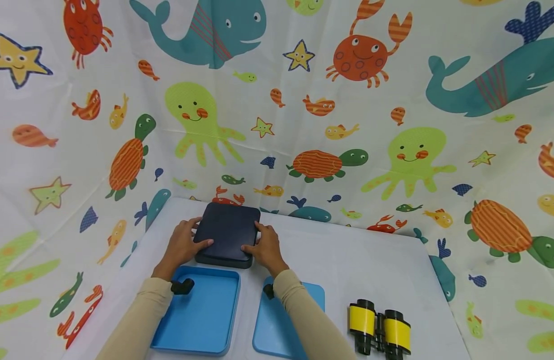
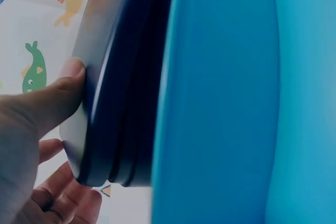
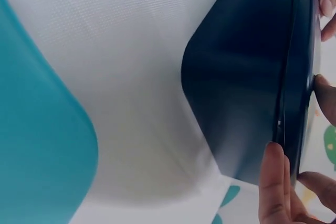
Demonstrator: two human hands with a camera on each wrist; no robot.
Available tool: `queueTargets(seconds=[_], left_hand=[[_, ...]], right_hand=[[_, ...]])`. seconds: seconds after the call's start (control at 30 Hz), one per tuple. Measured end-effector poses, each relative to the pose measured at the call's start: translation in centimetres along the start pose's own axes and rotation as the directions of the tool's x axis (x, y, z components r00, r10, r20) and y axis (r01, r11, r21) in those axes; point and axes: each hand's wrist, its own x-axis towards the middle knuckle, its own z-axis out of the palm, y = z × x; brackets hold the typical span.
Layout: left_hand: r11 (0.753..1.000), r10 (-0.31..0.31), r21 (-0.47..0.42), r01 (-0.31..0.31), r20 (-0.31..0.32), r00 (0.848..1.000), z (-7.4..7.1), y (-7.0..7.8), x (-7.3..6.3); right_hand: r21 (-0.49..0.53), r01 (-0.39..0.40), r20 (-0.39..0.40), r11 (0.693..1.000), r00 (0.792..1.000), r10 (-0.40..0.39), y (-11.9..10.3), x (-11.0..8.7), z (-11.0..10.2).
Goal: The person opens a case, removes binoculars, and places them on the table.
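A dark navy box [image 1: 227,227] with a lid on it stands at the back of the table. My left hand [image 1: 183,243] grips its left side, with the thumb laid over the top and the fingers down the edge. On the opposite side my right hand [image 1: 264,248] holds it the same way, thumb on the top near the front corner. In the right wrist view a fingertip [image 3: 273,156] lies along the seam below the lid's rim [image 3: 299,103]. The left wrist view shows the left thumb [image 2: 65,85] on the lid's top edge. What the box contains is hidden.
A shallow blue open box [image 1: 209,320] lies in front, under the left forearm. Beside it is a flat blue lid [image 1: 272,327], partly covered by the right forearm. Yellow and black binoculars [image 1: 379,327] stand at the right. A cloth printed with sea animals [image 1: 268,200] rises behind the table.
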Motion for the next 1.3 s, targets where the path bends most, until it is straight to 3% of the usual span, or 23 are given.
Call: queueTargets(seconds=[0.23, 0.57, 0.97, 1.3], left_hand=[[1.0, -0.001, -0.003, 0.001, 0.002, 1.0, -0.3, 1.0, 0.2], [1.0, 0.021, -0.013, -0.022, -0.013, 1.0, 0.3, 2.4, 0.2], [0.999, 0.049, -0.022, -0.05, -0.048, 0.998, 1.9, 4.3, 0.2], [0.998, 0.051, -0.043, -0.053, -0.03, 0.998, 3.1, 6.3, 0.2]], right_hand=[[0.027, -0.011, -0.013, 1.0, 1.0, 0.011, -0.4, -0.4, -0.9], [0.039, -0.024, -0.06, 0.999, 0.998, 0.027, -0.2, -0.7, -2.1], [0.069, -0.06, -0.092, 0.996, 0.994, 0.066, 0.9, -1.2, -3.7], [0.068, -0.063, -0.117, 0.996, 0.991, 0.07, 2.4, -1.9, -5.1]])
